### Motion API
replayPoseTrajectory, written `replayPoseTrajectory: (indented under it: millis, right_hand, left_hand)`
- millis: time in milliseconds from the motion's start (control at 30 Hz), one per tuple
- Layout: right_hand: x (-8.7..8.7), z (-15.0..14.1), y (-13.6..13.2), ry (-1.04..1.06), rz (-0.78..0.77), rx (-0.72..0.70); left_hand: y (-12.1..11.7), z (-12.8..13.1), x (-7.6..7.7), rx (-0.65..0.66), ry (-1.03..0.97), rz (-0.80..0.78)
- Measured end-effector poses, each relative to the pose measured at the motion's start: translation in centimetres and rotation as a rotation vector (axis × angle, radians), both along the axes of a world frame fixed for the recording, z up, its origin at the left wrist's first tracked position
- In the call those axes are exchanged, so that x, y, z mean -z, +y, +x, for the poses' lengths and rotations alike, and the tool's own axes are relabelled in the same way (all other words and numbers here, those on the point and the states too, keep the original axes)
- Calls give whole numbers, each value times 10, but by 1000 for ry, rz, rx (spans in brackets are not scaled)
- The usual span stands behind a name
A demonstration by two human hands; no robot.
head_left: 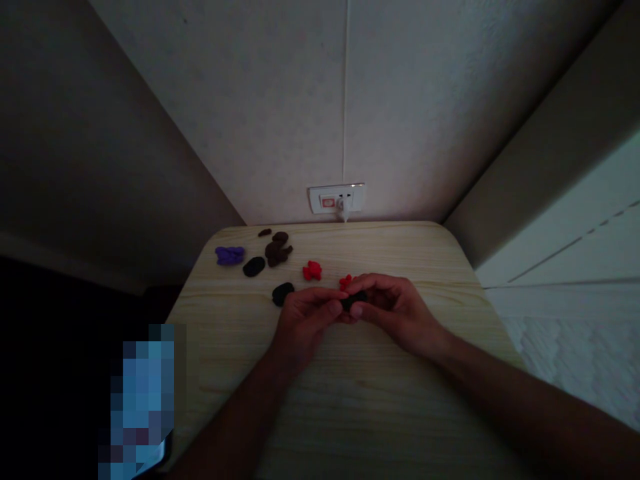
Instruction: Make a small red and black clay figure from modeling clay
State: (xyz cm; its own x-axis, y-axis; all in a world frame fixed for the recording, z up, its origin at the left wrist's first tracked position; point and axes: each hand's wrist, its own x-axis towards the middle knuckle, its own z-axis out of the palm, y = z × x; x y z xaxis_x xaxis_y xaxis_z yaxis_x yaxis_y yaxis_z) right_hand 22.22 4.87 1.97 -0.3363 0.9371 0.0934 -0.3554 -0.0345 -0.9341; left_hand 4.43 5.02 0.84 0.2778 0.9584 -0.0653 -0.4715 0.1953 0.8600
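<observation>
Both hands meet over the middle of a light wooden table (350, 400). My left hand (305, 317) and my right hand (395, 310) pinch a small black clay lump (351, 301) between their fingertips. A bit of red clay (345, 281) lies just behind the fingers. Another red piece (312, 270) sits further left, and a black lump (283, 293) lies close to my left hand.
At the table's far left lie a purple clay piece (229, 255), a second black lump (254, 266) and brown clay pieces (278, 251). A wall socket (336, 199) with a plug sits above the table's far edge. Walls close in on both sides.
</observation>
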Motion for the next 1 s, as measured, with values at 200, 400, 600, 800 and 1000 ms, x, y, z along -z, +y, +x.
replayPoseTrajectory:
  millis: [200,400,600,800,1000]
  right_hand:
    - [0,2,0,44,-53,-61]
    - [1,2,1,39,-42,-62]
    - [3,6,5,71,-48,-158]
    - [6,8,7,81,23,-192]
    - [5,7,5,92,11,-218]
  left_hand:
    - [0,0,0,31,-4,-39]
    - [3,-5,4,53,70,13]
    - [1,-3,-3,149,-100,-49]
    - [0,-2,-4,231,-168,-118]
    - [0,-3,-2,245,-142,-154]
